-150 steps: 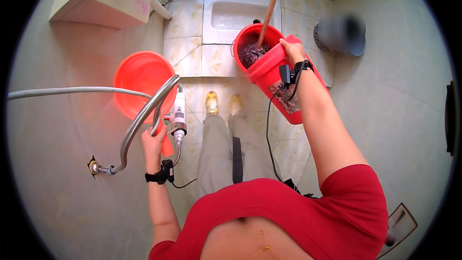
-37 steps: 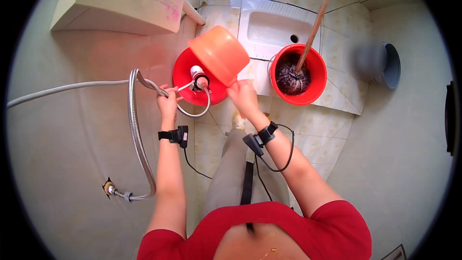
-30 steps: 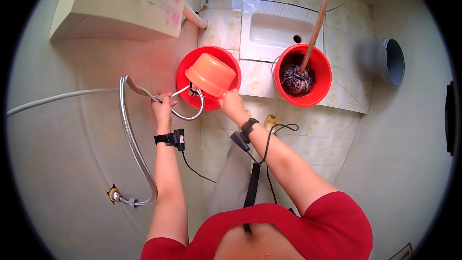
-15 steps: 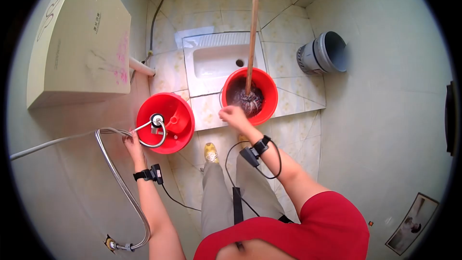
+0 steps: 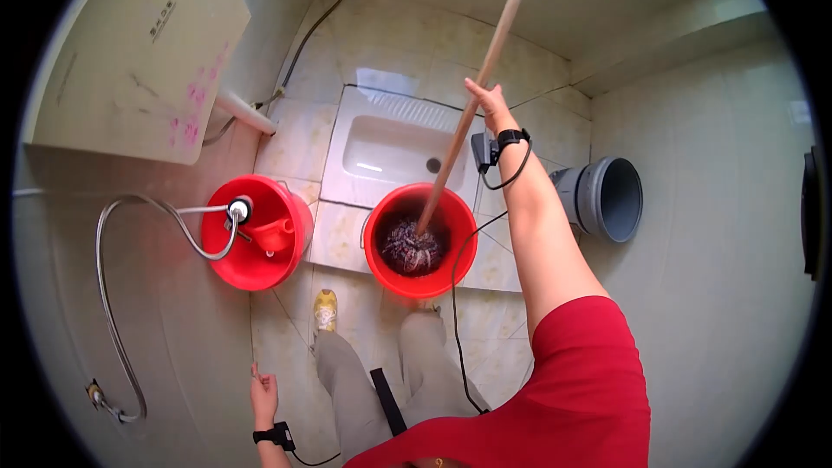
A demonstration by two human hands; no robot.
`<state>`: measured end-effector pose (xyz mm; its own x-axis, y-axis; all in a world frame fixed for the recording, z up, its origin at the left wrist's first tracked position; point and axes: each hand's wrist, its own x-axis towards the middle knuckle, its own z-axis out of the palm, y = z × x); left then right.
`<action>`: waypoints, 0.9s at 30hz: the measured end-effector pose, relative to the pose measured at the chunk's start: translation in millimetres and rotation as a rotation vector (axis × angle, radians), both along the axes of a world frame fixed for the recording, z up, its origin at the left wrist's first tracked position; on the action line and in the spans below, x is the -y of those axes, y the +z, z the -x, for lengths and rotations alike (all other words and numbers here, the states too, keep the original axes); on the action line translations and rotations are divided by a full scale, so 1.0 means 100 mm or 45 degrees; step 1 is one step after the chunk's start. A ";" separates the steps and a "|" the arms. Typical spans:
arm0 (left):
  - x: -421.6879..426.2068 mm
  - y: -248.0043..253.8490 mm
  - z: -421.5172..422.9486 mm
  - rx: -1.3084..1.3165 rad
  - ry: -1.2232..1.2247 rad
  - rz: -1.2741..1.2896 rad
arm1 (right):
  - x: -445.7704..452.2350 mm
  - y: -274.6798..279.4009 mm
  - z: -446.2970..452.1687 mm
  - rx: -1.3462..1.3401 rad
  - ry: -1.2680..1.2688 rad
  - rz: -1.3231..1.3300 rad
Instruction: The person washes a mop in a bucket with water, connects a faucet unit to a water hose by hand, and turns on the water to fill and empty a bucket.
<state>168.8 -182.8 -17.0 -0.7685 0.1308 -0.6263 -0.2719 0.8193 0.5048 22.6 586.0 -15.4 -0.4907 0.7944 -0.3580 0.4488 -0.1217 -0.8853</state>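
My right hand [image 5: 487, 102] is at the wooden mop handle [image 5: 477, 91], thumb and fingers spread around it, the grip not closed. The handle leans up from a dark mop head [image 5: 412, 247] inside the red bucket [image 5: 469, 256]. My left hand [image 5: 263, 392] hangs low at the left, away from any object, its fingers partly extended. At the left, a second red bucket [image 5: 227, 270] holds an orange-red dipper [image 5: 276, 236] and a white and black fitting [image 5: 238, 208] on the metal hose [image 5: 106, 290].
A squat toilet [image 5: 334, 160] is set in the raised tiled step behind the mop bucket. Grey buckets [image 5: 592, 195] lie tilted at the right. A boxy cabinet [image 5: 139, 78] juts from the left wall above a white pipe [image 5: 247, 114].
The dipper has gone down into the left bucket and my right hand has left it, moving up to the mop handle. My left hand has let go of the hose and dropped lower.
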 end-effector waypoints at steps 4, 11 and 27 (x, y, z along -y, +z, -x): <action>-0.05 0.48 -0.60 0.165 -0.034 0.107 | -0.06 0.01 0.13 -0.214 0.028 0.252; -0.27 1.43 -0.79 0.094 -0.272 0.291 | 0.89 1.96 -0.82 -0.785 0.533 0.278; -3.90 2.79 -0.47 -0.830 -0.459 -1.506 | 3.09 4.34 -2.16 -1.163 1.080 -0.389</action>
<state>215.8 206.8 261.6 -0.6866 0.5744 0.4456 0.4084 -0.2023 0.8901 239.1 276.7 418.6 -0.8508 0.1041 0.5150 -0.4960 0.1644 -0.8526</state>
